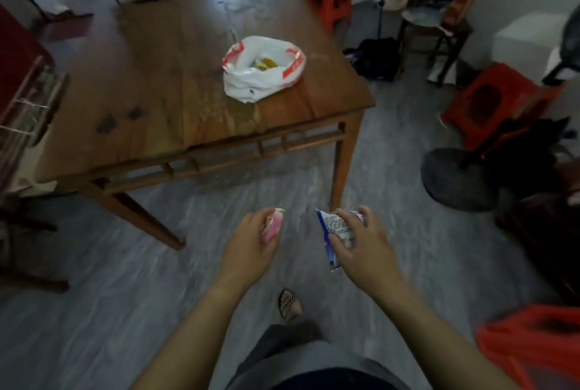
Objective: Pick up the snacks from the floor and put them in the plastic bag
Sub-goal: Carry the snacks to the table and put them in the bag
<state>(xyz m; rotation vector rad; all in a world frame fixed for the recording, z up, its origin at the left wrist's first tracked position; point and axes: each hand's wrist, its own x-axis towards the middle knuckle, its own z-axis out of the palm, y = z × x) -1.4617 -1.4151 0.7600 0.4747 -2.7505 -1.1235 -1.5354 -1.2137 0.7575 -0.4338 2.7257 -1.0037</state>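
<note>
Left hand: the left hand (251, 237) was curled closed around a pink snack packet (272, 225), whose end stuck out past the thumb side.
Right hand: the right hand (361, 240) gripped a blue-and-white snack packet (334, 234), fingers wrapped over its printed face — its lower end hung out below the hand.
Position of hands: both were held out in front of the body above the grey floor (125, 295), well apart from each other and short of the table.
Plastic bag: the white plastic bag (263, 69) with red print sat on the wooden table (163, 81), toward its right half, mouth open upward; yellow and green wrappers showed inside, too blurred to name.
Table: its near right leg stood just beyond the right hand.
Person: one sandalled foot (290, 305) was visible on the floor between the forearms.
Surroundings: a red plastic stool (489, 100) stood right of the table, a black round fan base (458, 179) nearer — an orange mesh item (530, 348) lay at the lower right edge.
</note>
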